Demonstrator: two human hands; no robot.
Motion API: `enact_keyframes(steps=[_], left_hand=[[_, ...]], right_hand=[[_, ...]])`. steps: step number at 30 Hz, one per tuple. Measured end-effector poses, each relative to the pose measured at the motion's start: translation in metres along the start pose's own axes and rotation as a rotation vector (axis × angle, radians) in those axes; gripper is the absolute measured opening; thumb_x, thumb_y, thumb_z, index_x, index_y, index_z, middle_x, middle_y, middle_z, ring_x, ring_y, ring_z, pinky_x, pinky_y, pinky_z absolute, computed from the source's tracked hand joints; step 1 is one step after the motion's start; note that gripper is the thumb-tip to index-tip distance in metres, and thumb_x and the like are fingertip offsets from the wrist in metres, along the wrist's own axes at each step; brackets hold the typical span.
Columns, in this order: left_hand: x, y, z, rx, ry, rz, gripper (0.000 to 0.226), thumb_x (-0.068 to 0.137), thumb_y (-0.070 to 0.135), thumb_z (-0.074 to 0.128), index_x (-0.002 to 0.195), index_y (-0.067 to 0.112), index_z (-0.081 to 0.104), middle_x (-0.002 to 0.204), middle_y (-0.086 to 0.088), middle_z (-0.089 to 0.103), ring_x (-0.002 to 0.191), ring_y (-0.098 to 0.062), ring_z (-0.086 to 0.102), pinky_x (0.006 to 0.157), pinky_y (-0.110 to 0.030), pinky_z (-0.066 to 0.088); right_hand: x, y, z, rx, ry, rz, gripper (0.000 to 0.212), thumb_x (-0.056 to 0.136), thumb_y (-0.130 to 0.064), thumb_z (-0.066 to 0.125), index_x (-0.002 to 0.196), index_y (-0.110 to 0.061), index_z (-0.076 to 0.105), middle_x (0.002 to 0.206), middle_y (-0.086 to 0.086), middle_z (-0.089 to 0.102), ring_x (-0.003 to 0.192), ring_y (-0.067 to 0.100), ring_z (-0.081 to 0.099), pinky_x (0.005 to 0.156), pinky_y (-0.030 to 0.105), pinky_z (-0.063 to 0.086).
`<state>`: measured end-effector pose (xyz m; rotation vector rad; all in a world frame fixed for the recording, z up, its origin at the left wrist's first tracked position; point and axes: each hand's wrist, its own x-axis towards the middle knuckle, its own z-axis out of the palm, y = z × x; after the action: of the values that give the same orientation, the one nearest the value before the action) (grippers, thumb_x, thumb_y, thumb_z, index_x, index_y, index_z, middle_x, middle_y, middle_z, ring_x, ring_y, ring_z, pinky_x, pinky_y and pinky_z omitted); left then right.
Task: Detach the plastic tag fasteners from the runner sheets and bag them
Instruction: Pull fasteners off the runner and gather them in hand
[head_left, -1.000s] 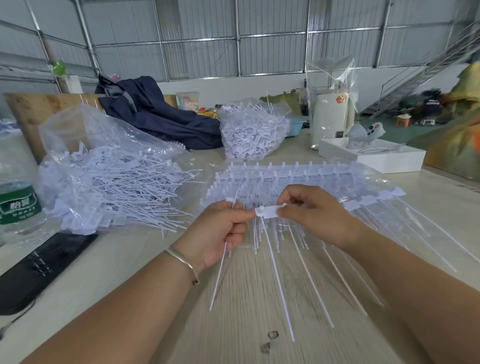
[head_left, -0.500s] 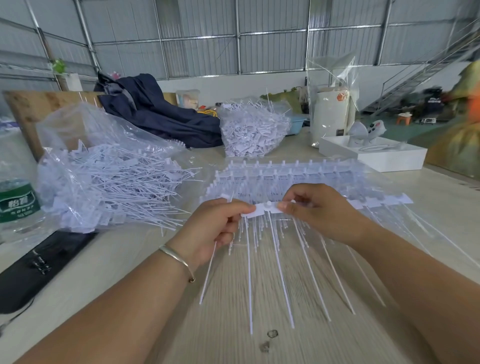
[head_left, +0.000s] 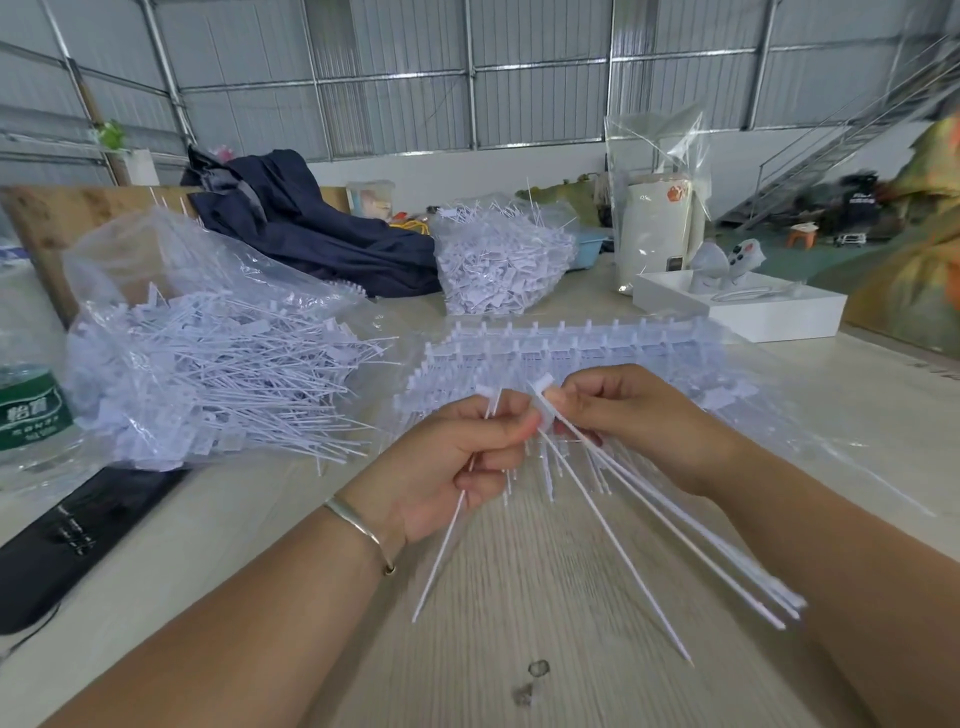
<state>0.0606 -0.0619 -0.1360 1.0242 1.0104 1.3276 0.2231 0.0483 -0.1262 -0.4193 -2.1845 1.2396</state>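
My left hand (head_left: 457, 457) pinches one detached white tag fastener (head_left: 441, 561), its thin tail hanging down toward me. My right hand (head_left: 639, 415) pinches a small bunch of fasteners (head_left: 675, 525) by their flat heads, tails fanning down to the right. Both hands meet just above the wooden table (head_left: 519, 623). Behind them lies a stack of white runner sheets (head_left: 561, 348) on clear plastic. An open clear bag (head_left: 208, 364) at the left holds a heap of loose long fasteners.
A second clear bag of white pieces (head_left: 504, 260) stands farther back. A green-labelled water bottle (head_left: 31, 410) and a black pouch (head_left: 78, 535) sit at the left edge. A white tray (head_left: 753, 306), a bagged white appliance (head_left: 660, 223) and a dark jacket (head_left: 322, 234) lie behind.
The strip held between both hands has come apart. My right hand has twisted its bunch so the tails swing down to the right; my left hand keeps a single fastener.
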Motion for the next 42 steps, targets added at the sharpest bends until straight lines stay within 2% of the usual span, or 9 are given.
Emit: enact_keyframes(steps=[3, 9, 14, 18, 24, 28, 36, 39, 42], left_hand=[[-0.001, 0.004, -0.003, -0.029, 0.069, -0.028, 0.013, 0.081, 0.02, 0.066, 0.085, 0.014, 0.056, 0.072, 0.0, 0.062, 0.044, -0.003, 0.038, 0.034, -0.012, 0.016], [-0.002, 0.004, -0.007, 0.156, 0.195, -0.031, 0.017, 0.078, 0.012, 0.071, 0.086, 0.017, 0.056, 0.054, 0.01, 0.043, 0.044, -0.003, 0.024, 0.034, -0.013, 0.019], [0.005, 0.0, -0.014, 0.169, 0.386, -0.086, 0.033, 0.084, 0.001, 0.068, 0.065, 0.016, 0.045, 0.056, 0.001, 0.041, 0.044, -0.007, 0.031, 0.034, -0.016, 0.021], [0.004, -0.002, -0.014, 0.107, 0.39, -0.095, 0.014, 0.091, 0.023, 0.066, 0.082, 0.015, 0.058, 0.065, -0.001, 0.06, 0.05, -0.009, 0.052, 0.042, -0.017, 0.039], [0.004, -0.005, -0.01, 0.151, 0.247, -0.132, 0.022, 0.09, 0.037, 0.062, 0.09, 0.015, 0.057, 0.058, 0.006, 0.039, 0.042, -0.004, 0.024, 0.032, -0.014, 0.019], [0.003, -0.007, -0.008, 0.313, 0.266, -0.11, 0.012, 0.081, 0.028, 0.076, 0.079, 0.017, 0.077, 0.054, 0.01, 0.029, 0.043, -0.005, 0.022, 0.035, -0.015, 0.018], [0.005, -0.002, -0.015, 0.082, 0.341, -0.051, 0.029, 0.084, 0.011, 0.07, 0.062, 0.02, 0.054, 0.053, 0.008, 0.026, 0.038, -0.003, 0.019, 0.031, -0.014, 0.015], [0.005, 0.0, -0.014, -0.099, 0.225, -0.044, 0.031, 0.073, 0.016, 0.072, 0.065, 0.021, 0.043, 0.05, 0.01, 0.024, 0.035, -0.002, 0.019, 0.03, -0.013, 0.014], [0.002, -0.002, -0.006, -0.164, 0.069, -0.046, 0.02, 0.078, 0.019, 0.066, 0.059, 0.021, 0.058, 0.048, 0.011, 0.027, 0.034, -0.003, 0.021, 0.032, -0.012, 0.013]], right_hand=[[0.001, 0.0, 0.0, -0.001, 0.132, -0.009, 0.071, 0.073, -0.056, 0.07, 0.079, 0.013, 0.051, 0.065, 0.01, 0.035, 0.064, 0.022, 0.031, 0.063, 0.027, 0.028], [0.004, 0.008, -0.001, -0.186, 0.254, -0.008, 0.054, 0.085, -0.043, 0.067, 0.071, 0.004, 0.046, 0.052, -0.006, 0.032, 0.047, 0.007, 0.03, 0.047, 0.012, 0.026], [0.005, 0.015, 0.001, -0.418, 0.214, -0.013, 0.047, 0.09, -0.045, 0.06, 0.073, -0.002, 0.05, 0.058, -0.006, 0.038, 0.05, 0.005, 0.036, 0.052, 0.015, 0.032], [0.004, 0.016, 0.003, -0.463, 0.168, 0.005, 0.043, 0.088, -0.046, 0.063, 0.073, -0.007, 0.053, 0.058, -0.008, 0.042, 0.054, 0.005, 0.038, 0.056, 0.02, 0.031], [0.002, 0.014, 0.007, -0.479, 0.087, -0.019, 0.034, 0.082, -0.039, 0.074, 0.074, -0.009, 0.06, 0.065, 0.001, 0.05, 0.061, 0.011, 0.043, 0.059, 0.024, 0.032], [0.002, 0.01, 0.007, -0.479, 0.101, -0.052, 0.03, 0.08, -0.035, 0.076, 0.076, -0.009, 0.061, 0.068, 0.004, 0.052, 0.063, 0.012, 0.044, 0.059, 0.022, 0.033], [0.002, 0.007, -0.01, -0.66, 0.155, 0.022, 0.029, 0.089, -0.044, 0.062, 0.081, -0.017, 0.066, 0.073, 0.01, 0.059, 0.066, 0.015, 0.051, 0.075, 0.029, 0.033], [0.001, 0.003, -0.008, -0.4, 0.093, 0.016, 0.03, 0.089, -0.04, 0.064, 0.077, -0.013, 0.064, 0.066, 0.005, 0.051, 0.063, 0.013, 0.046, 0.071, 0.025, 0.036], [-0.001, -0.002, 0.0, -0.1, -0.002, 0.011, 0.034, 0.081, -0.046, 0.063, 0.078, -0.012, 0.066, 0.065, 0.003, 0.051, 0.064, 0.011, 0.048, 0.067, 0.016, 0.041]])
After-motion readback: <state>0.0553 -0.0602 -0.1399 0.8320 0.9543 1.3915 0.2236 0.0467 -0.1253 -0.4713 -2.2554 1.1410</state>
